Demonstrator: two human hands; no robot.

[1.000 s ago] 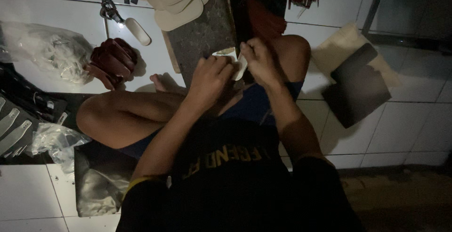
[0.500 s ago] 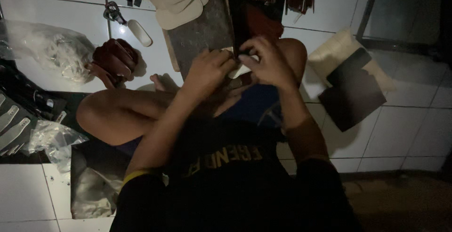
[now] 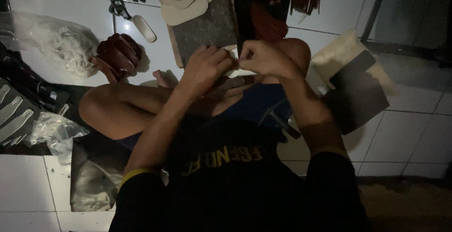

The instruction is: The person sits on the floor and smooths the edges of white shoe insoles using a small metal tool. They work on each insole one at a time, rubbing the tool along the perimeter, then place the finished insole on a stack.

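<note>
Over the person's lap, at the near edge of the grey stone slab [image 3: 207, 27] lying on the white tiled floor [image 3: 414, 133], the left hand [image 3: 205, 67] presses down with curled fingers on a dark leather strap [image 3: 235, 82], while the right hand [image 3: 263, 56] is clenched, pinching something small I cannot make out. Light is poor, so a slip looks likely: the strap could slide off the knee, or fingers get nipped. A hammer [image 3: 278, 119] resting on the thigh could roll onto the floor.
</note>
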